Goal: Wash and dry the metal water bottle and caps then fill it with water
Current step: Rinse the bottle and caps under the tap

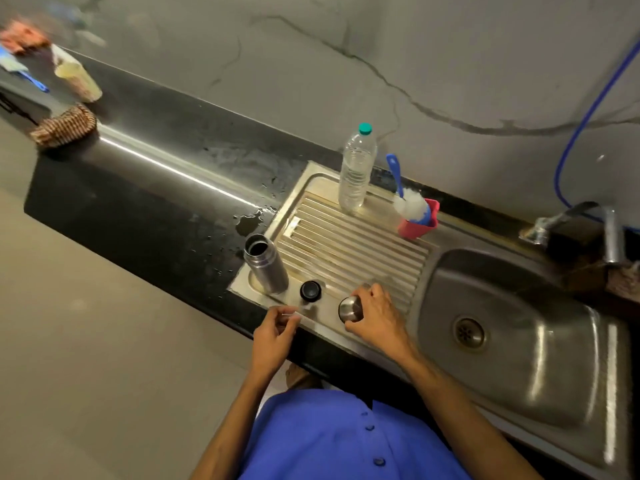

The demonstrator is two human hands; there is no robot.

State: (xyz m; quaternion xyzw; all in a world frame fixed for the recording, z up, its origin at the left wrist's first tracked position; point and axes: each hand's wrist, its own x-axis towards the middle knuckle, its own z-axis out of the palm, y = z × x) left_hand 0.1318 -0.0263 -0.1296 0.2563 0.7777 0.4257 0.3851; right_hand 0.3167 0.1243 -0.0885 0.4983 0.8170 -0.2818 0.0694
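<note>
Gripping the steel cap (349, 308) on the drainboard (349, 244), the right hand (375, 315) curls its fingers round it. The left hand (275, 332) hovers at the counter edge, fingers loosely curled, pinching nothing I can make out. The metal bottle (265, 263) stands open at the drainboard's corner, the black inner cap (310, 290) just beside it. Behind stand a plastic bottle (356, 168) and a brush (408, 199) in a pink cup (417, 223).

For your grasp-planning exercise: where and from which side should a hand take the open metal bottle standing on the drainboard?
Grip the bottle round its straight mid-body, below the narrower neck, coming from the near side. It stands upright and uncapped, so a side grip likely keeps it level; the black cap sits just to its right.
</note>
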